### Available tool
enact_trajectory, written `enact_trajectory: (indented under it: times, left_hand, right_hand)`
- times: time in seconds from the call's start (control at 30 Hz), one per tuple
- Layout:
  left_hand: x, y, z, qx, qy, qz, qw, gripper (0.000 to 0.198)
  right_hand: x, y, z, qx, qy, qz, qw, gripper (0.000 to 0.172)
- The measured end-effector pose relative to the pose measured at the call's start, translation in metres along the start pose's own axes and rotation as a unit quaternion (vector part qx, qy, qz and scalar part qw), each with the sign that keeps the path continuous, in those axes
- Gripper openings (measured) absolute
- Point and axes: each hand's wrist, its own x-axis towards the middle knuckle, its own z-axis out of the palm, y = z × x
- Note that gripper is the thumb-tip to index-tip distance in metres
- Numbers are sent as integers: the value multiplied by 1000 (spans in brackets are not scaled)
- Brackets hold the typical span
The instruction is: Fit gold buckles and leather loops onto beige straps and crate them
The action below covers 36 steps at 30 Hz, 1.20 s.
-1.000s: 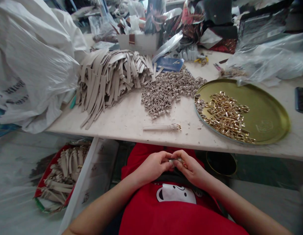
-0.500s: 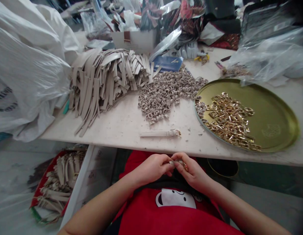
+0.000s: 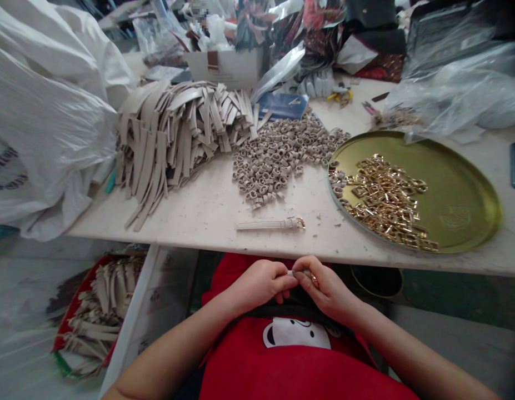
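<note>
In the head view we look down on two hands held close together just below the table edge, above a red shirt (image 3: 290, 355). The left hand (image 3: 259, 283) pinches a pale strap (image 3: 290, 273) between finger and thumb, and the right hand (image 3: 326, 286) pinches a gold buckle (image 3: 312, 279) up against it, so the work stays at the fingertips. On the table (image 3: 199, 222), a buckled strap (image 3: 270, 224) lies nearest. Beyond it, strips (image 3: 178, 139), loops (image 3: 268, 161) and loose buckles (image 3: 382, 200) lie in separate heaps, each kind easy to pick from.
</note>
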Motion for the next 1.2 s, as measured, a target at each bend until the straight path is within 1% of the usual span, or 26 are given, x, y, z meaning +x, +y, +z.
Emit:
enact_trajectory:
  times: [0.17, 0.27, 0.37, 0.43, 0.5, 0.57, 0.67, 0.73, 0.8, 0.87, 0.97, 1.03, 1.07, 1.1, 1.13, 1.2]
  left_hand:
    - [-10, 1, -3, 15, 9, 26, 1000, 31]
    - [-15, -1, -3, -38, -14, 17, 999, 35]
    - [-15, -6, 4, -115, -31, 2, 993, 35]
    - [-15, -8, 11, -146, -17, 8, 989, 33]
    - [-16, -8, 16, -147, 7, 24, 989, 34]
    - [-20, -4, 19, -123, 23, 38, 991, 38]
    - [-29, 2, 16, -56, 32, 50, 997, 43]
    - [-36, 5, 12, 7, 50, 57, 997, 43]
    - [-40, 7, 6, 78, 76, 73, 991, 39]
    - [-38, 10, 1, 140, 98, 95, 981, 36]
    - [-24, 15, -8, 225, 118, 125, 959, 35]
    - [-9, 15, -14, 293, 161, 143, 932, 34]
    - [-2, 14, -18, 326, 196, 148, 913, 32]
    - [6, 11, -22, 353, 238, 149, 892, 29]
    - [12, 8, -26, 374, 277, 149, 872, 27]
    - [21, -2, -36, 391, 337, 145, 844, 22]
  right_hand:
    - [-4, -4, 8, 7, 66, 2, 998, 17]
    - [-10, -5, 9, 28, 70, 2, 997, 18]
    - [-17, -8, 10, 38, 75, 7, 996, 19]
    - [-21, -10, 10, 43, 71, 8, 997, 19]
    - [-23, -12, 11, 50, 61, 0, 997, 20]
    - [-25, -15, 12, 64, 54, -11, 996, 21]
    - [-26, -18, 12, 90, 58, -12, 994, 24]
    - [-26, -19, 12, 78, 79, -7, 994, 26]
    - [-23, -20, 12, 43, 112, -7, 993, 26]
    - [-17, -20, 12, 19, 135, -13, 991, 26]
    - [-2, -15, 10, 12, 138, -18, 990, 27]
    - [13, -8, 5, -30, 149, -8, 988, 28]
    - [21, -3, 2, -74, 159, -7, 984, 28]
    - [30, 3, -2, -131, 175, -14, 976, 28]
    - [38, 8, -6, -193, 196, -26, 961, 27]
    - [52, 19, -13, -297, 241, -67, 921, 26]
